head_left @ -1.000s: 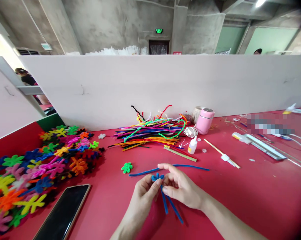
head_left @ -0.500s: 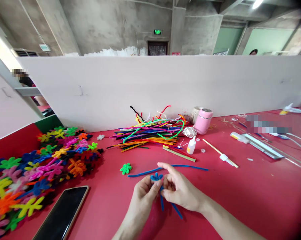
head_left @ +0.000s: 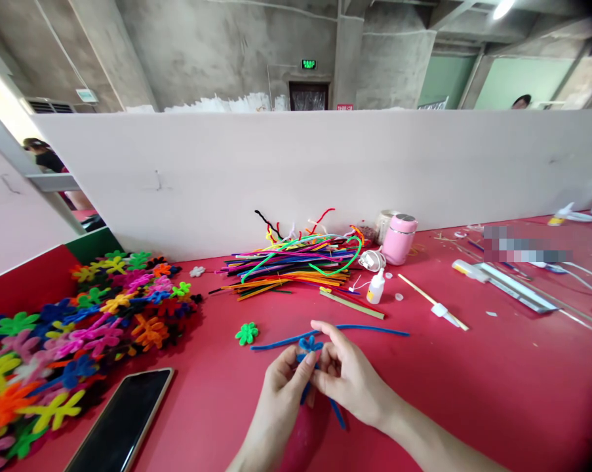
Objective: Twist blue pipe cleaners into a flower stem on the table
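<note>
Between my two hands is a blue pipe cleaner flower point(head_left: 309, 345), its looped petals showing above my fingertips and its loose blue ends hanging below. My left hand point(head_left: 286, 387) pinches it with thumb and fingers. My right hand point(head_left: 343, 370) is closed against its right side, thumb and bent fingers on the blue stem, with the index finger raised. Just beyond my hands, a single blue pipe cleaner point(head_left: 374, 329) lies across the table, partly hidden by my right hand. A finished green flower point(head_left: 247, 333) rests to the left of it.
Colourful pipe cleaner flowers point(head_left: 103, 334) heap up at the left, with a phone point(head_left: 123, 419) in front. Farther back lie a bundle of pipe cleaners point(head_left: 296, 259), a glue bottle point(head_left: 375, 287) and a pink flask point(head_left: 399, 240). A white partition point(head_left: 227, 170) borders the red table point(head_left: 473, 393).
The blue flower has turned a little in my fingers, and more of its petals show. Its hanging ends have swung to the left. My right hand has shifted slightly.
</note>
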`<control>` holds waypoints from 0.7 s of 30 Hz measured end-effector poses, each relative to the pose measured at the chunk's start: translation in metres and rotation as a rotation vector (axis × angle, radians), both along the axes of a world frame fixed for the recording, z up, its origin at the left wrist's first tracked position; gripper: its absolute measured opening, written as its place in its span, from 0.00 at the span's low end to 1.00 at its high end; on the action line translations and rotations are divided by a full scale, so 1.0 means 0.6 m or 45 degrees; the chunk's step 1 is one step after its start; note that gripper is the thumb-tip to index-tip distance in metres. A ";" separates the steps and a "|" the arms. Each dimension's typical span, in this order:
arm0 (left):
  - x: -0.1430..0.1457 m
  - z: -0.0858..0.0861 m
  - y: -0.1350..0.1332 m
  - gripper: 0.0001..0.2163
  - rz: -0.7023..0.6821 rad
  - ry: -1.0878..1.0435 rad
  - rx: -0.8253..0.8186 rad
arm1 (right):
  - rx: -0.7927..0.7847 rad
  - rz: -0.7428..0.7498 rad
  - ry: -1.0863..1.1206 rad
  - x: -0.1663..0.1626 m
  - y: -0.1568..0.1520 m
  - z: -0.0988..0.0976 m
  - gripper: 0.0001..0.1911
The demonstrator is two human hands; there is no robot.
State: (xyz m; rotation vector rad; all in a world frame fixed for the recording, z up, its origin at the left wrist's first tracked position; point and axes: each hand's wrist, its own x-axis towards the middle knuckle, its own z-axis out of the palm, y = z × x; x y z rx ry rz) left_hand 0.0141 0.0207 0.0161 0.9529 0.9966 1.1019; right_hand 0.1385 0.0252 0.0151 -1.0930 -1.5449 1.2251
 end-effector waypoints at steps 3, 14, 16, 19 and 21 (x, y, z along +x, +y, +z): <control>-0.004 -0.004 0.001 0.08 -0.055 -0.090 -0.026 | 0.029 -0.046 0.051 0.007 0.005 -0.002 0.25; -0.006 0.002 0.003 0.09 -0.010 0.169 0.013 | -0.041 -0.145 0.276 0.014 0.014 0.000 0.22; -0.004 0.007 0.000 0.09 -0.030 0.179 0.021 | -0.041 -0.141 0.289 0.015 0.014 0.002 0.22; -0.003 0.013 -0.002 0.11 -0.072 0.199 0.056 | -0.054 -0.119 0.318 0.016 0.013 0.005 0.22; -0.006 0.016 -0.001 0.11 -0.077 0.221 0.077 | -0.055 -0.118 0.324 0.017 0.013 0.006 0.22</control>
